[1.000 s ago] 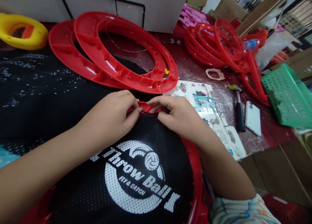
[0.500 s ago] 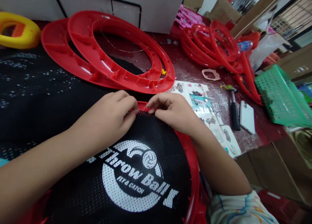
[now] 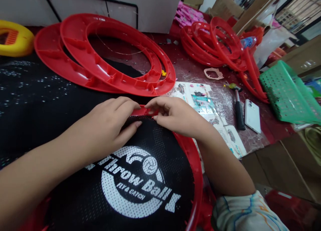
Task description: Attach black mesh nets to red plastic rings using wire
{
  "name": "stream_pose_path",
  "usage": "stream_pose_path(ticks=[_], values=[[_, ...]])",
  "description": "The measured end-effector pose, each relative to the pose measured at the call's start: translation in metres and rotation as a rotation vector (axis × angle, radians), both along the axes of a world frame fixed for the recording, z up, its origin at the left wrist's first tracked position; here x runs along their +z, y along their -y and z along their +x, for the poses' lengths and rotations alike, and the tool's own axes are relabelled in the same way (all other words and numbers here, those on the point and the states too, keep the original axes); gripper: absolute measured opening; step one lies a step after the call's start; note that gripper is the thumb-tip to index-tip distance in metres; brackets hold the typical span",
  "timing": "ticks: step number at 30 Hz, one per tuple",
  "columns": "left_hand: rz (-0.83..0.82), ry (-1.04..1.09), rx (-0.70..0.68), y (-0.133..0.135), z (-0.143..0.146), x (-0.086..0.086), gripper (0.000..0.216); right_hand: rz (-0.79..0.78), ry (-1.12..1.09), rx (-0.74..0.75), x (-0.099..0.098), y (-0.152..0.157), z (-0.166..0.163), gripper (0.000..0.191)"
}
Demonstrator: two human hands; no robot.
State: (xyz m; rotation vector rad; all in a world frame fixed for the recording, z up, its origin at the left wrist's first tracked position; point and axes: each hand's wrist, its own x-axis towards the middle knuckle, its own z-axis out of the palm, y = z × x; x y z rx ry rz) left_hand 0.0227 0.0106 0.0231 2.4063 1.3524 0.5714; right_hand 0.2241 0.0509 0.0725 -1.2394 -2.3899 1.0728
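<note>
A red plastic ring [image 3: 197,190] lies at the front with black mesh fabric [image 3: 82,197] over it, printed in white with "Throw Ball". At its far edge my left hand [image 3: 107,119] rests with the fingertips by the rim; its thumb lies apart from them over the mesh. My right hand [image 3: 175,115] is curled over the same stretch of rim, thumb at the mesh edge and forefinger on the far side. Between the two hands a short piece of bare red rim shows.
Behind lie two overlapping red rings [image 3: 110,73] and a yellow ring-shaped piece [image 3: 22,40]. To the right are a stack of red rings [image 3: 200,58], a hammer [image 3: 239,113], a white phone [image 3: 252,116], a green basket [image 3: 291,100] and printed sheets [image 3: 203,90].
My left thumb has come away from its fingers, leaving the pinch at the mesh edge. The right hand keeps its place on the rim. The view has shifted slightly.
</note>
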Motion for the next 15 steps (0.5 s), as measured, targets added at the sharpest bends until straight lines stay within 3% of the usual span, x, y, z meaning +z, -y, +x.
stream_pose_path(ticks=[4, 8, 15], values=[[-0.054, -0.065, 0.0, 0.005, -0.003, 0.014, 0.033, 0.064, 0.292, -0.034, 0.027, 0.006, 0.01, 0.009], [-0.095, -0.17, 0.124, 0.011, -0.004, 0.03, 0.028, 0.102, 0.528, 0.118, 0.045, 0.024, 0.009, 0.03], [0.029, -0.416, 0.129, 0.015, -0.024, 0.036, 0.028, 0.288, 0.667, 0.197, 0.031, 0.049, -0.009, 0.026]])
